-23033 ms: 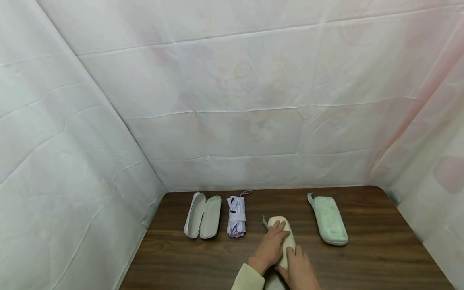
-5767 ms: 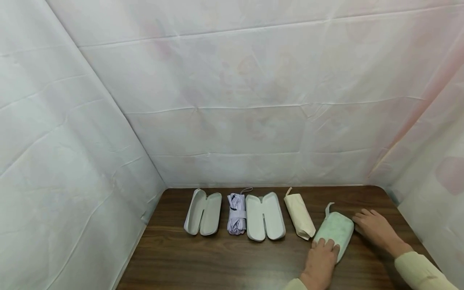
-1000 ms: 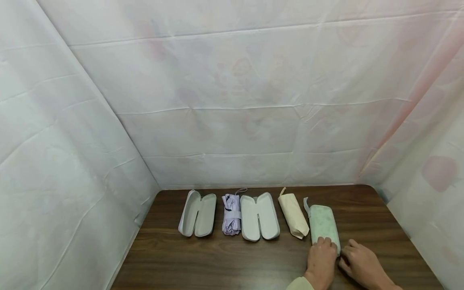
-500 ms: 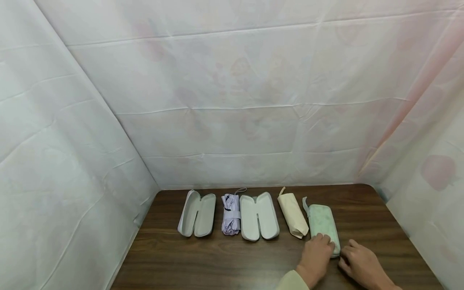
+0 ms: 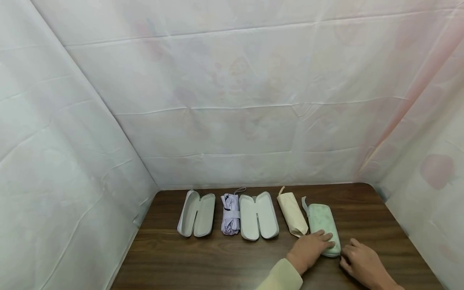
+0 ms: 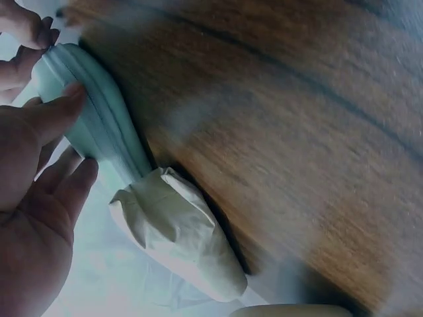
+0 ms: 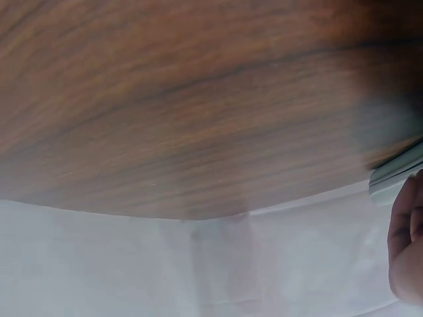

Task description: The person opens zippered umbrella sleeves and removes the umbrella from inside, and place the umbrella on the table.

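Observation:
A pale green zip case [image 5: 322, 223] with a wrist strap lies closed on the table at the right. My left hand [image 5: 309, 249] holds its near part from the left; in the left wrist view the thumb presses the zipped side wall and other fingers lie across the case. At the near right corner is my right hand [image 5: 362, 262], its fingers curled and the fingertips pinched together at the zipper edge; the zipper pull itself is mostly hidden. In the right wrist view, only an end of the case [image 7: 393, 181] shows beside the right hand [image 7: 408, 247].
Left of the green case lies a cream pouch [image 5: 293, 213]. Further left are an open white case [image 5: 250, 217], a folded lilac umbrella [image 5: 230, 215] and another open case [image 5: 204, 215]. White sheets [image 5: 217, 100] hang behind and at both sides of the brown table [image 5: 203, 262].
Over the last second my left hand has shifted from the near end of the green case to its left side. The right hand stays at the corner. Earlier, the white case was opened and the cream pouch laid out.

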`<state>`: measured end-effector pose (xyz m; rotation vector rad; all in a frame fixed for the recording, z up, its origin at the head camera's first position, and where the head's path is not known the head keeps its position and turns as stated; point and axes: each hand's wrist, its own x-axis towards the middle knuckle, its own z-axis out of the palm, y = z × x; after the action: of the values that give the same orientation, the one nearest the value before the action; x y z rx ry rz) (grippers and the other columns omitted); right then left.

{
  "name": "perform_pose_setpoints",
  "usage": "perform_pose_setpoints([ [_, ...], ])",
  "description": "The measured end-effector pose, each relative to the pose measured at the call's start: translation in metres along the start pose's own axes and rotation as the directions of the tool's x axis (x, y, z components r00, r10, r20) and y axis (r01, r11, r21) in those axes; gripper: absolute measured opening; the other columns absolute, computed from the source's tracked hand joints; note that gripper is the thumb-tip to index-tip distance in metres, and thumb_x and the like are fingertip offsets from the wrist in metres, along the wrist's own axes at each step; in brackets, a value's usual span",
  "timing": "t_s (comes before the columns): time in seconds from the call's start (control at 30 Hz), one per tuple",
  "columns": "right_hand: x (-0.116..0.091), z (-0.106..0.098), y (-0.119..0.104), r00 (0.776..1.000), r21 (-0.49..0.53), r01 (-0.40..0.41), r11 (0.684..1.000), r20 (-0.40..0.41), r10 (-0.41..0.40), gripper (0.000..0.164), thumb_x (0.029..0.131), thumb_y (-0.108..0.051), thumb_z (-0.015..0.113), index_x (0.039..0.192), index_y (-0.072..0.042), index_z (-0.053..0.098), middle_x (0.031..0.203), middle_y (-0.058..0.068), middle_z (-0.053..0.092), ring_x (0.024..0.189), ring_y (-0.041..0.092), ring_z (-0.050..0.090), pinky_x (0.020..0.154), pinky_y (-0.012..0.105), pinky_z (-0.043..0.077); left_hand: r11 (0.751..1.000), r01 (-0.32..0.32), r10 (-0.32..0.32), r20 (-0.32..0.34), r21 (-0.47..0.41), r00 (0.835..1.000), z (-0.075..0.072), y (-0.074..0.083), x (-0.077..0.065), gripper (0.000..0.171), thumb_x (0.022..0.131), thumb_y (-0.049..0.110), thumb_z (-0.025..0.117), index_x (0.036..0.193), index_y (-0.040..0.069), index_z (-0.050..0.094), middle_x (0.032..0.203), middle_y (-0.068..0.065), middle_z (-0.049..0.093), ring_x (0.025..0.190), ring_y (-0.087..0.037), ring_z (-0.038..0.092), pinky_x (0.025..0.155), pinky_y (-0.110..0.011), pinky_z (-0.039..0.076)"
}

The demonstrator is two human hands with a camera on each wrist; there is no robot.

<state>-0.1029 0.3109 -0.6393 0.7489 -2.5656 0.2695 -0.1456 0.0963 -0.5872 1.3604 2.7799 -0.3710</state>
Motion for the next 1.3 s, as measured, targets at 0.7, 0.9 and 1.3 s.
perform_pose_setpoints([
  [0.7,-0.001,-0.012,-0.023,0.981,-0.085,-0.161,0.983,0.100,0.169,0.039,0.070,-0.017,0.088,0.061,-0.025,0.051,0.060,-0.017,0.045,0.060,0.010,0.048,0.052,0.029,0.045,0.996,0.072,-0.072,-0.012,0.052,0.997,0.002,0.023,0.010,0.058,0.101,0.036,0.069,0.150,0.057,0.047,0.162,0.032,0.034,0.146,0.010,0.035,0.093,-0.011,0.050],
  [0.9,-0.001,-0.012,-0.027,0.981,-0.093,-0.165,0.982,0.083,0.173,0.041,0.069,-0.017,0.088,0.060,-0.025,0.049,0.060,-0.016,0.040,0.057,0.008,0.042,0.048,0.027,0.040,0.994,0.099,-0.099,-0.011,0.050,0.995,0.000,0.029,0.011,0.061,0.098,0.038,0.074,0.150,0.057,0.047,0.162,0.032,0.035,0.145,0.010,0.035,0.091,-0.011,0.050],
  [1.3,-0.001,-0.011,-0.032,0.985,-0.119,-0.154,0.981,0.066,0.162,0.031,0.066,-0.018,0.089,0.062,-0.020,0.058,0.061,-0.013,0.049,0.060,0.012,0.044,0.049,0.028,0.042,0.989,0.150,-0.149,-0.048,0.012,0.988,0.002,0.041,0.016,0.059,0.096,0.038,0.076,0.147,0.055,0.050,0.159,0.031,0.039,0.143,0.008,0.039,0.085,-0.014,0.052],
])
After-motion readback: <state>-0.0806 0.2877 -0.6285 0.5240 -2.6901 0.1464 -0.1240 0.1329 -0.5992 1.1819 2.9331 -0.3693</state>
